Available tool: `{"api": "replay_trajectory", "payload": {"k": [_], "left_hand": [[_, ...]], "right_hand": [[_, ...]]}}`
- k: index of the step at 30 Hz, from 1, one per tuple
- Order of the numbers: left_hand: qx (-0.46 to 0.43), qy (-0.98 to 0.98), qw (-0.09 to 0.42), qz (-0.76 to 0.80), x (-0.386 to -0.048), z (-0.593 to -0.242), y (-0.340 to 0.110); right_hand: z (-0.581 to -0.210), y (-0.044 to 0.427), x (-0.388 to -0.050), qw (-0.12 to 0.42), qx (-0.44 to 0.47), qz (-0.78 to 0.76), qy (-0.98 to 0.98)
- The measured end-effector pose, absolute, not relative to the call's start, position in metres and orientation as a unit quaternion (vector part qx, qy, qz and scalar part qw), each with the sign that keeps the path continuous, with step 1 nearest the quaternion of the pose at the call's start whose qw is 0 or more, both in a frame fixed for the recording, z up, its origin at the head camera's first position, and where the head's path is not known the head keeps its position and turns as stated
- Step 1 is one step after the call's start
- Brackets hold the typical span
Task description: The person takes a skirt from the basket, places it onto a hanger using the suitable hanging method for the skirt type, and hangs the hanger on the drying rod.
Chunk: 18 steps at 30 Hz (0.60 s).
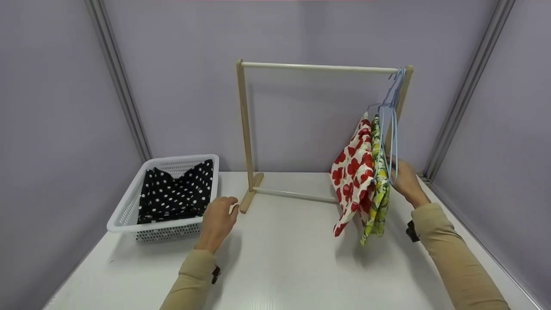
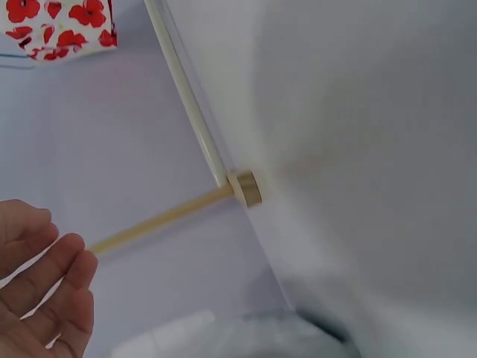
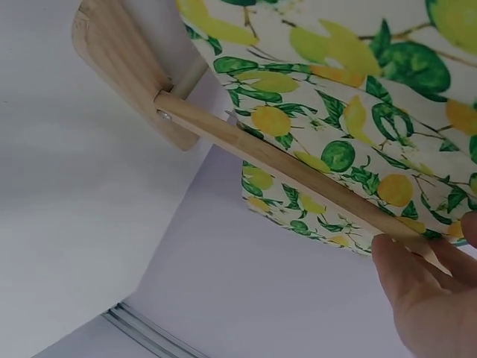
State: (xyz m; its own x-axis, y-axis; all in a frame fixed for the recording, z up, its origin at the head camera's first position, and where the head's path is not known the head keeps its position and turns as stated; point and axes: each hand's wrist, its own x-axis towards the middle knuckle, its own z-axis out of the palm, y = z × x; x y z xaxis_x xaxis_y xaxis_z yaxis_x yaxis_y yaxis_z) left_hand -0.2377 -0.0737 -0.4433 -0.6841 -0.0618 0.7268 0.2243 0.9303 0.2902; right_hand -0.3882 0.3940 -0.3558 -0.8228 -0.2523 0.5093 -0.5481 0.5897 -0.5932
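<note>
Left hand (image 1: 217, 224) hovers left of the rack (image 1: 318, 67), fingers loosely curved, empty; right hand (image 1: 407, 178) at its post (image 3: 302, 177), grip unclear.

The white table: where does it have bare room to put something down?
The widest bare patch of the table lies before the rack's lower bar, between the left hand and the hanging red-flowered cloth. It is crowded at the rack's right post: hangers, both cloths and the right hand.

Place: lab-like booth
Panels (image 1: 301, 26): plain grey, at nine, twelve and three o'clock
Posts (image 1: 122, 86): metal, at ten and two
Table (image 1: 275, 267): white, at six
</note>
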Motion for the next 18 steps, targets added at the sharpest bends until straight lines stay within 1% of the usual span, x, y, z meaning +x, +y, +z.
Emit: {"api": "replay_trajectory", "payload": {"k": [5,9,13,15,18], "left_hand": [[-0.019,-0.912,0.384,-0.139,-0.234,-0.441,-0.093],[0.014,-0.924,0.357,-0.136,-0.228,-0.439,-0.101],[0.031,-0.933,0.332,-0.138,-0.224,-0.433,-0.105],[0.040,-0.939,0.314,-0.134,-0.222,-0.429,-0.108],[0.058,-0.951,0.271,-0.137,-0.218,-0.424,-0.118]], "right_hand": [[-0.356,0.393,-0.394,0.152,0.211,0.412,-0.873],[-0.356,0.394,-0.393,0.125,0.197,0.420,-0.877],[-0.355,0.394,-0.393,0.116,0.190,0.418,-0.880],[-0.356,0.394,-0.394,0.117,0.191,0.418,-0.881],[-0.356,0.394,-0.395,0.113,0.196,0.421,-0.878]]}}
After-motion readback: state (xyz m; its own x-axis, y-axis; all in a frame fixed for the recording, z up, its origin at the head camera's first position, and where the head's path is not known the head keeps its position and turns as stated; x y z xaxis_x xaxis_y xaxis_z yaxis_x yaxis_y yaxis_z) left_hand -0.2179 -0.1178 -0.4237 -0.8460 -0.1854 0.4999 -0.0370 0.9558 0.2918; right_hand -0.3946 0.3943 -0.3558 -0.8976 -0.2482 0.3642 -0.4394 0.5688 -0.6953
